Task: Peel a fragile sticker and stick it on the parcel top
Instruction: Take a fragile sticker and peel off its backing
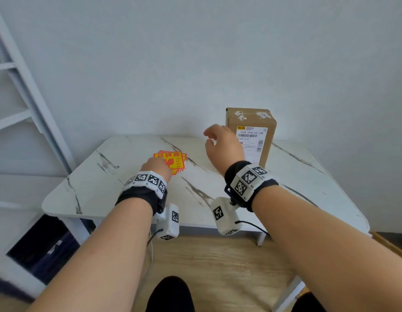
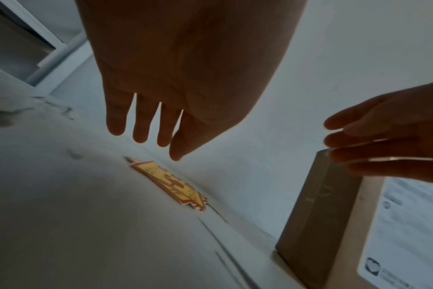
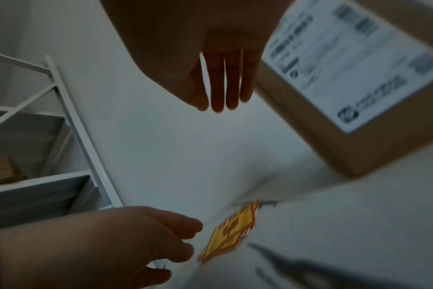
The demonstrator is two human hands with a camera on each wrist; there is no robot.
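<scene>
The left hand (image 1: 158, 166) hangs over the near corner of the stickers (image 1: 173, 159), fingers (image 2: 141, 125) straight and slightly spread, pointing down. In the left wrist view the fingertips stand just above the table (image 1: 132, 194) and clear of the stack; it holds nothing. Whether any fingertip touches the stack cannot be told from the head view, where the hand covers that corner.

The right hand (image 1: 222, 145) is raised in the air between the stickers and the parcel (image 1: 250, 136), beside the parcel's left edge. Its fingers (image 3: 220, 86) are loose and nearly straight, close together, and it grasps nothing.

The stickers lie flat in a small fanned stack near the middle of the table, left of the parcel and apart from it. They are yellow squares edged in red, with red Chinese characters along the top and a red broken-glass figure; the writing is too small to read surely.

The parcel stands upright on end at the table's far edge, close to the wall (image 1: 195, 64). Its top (image 1: 249, 114) carries torn white scraps of tape. On its front is a white label (image 1: 251, 140) with barcodes and a number line that seems to read "1078 1045-00 108"; the finer print is unreadable.

A white rack (image 1: 20, 102) stands at the left.
</scene>
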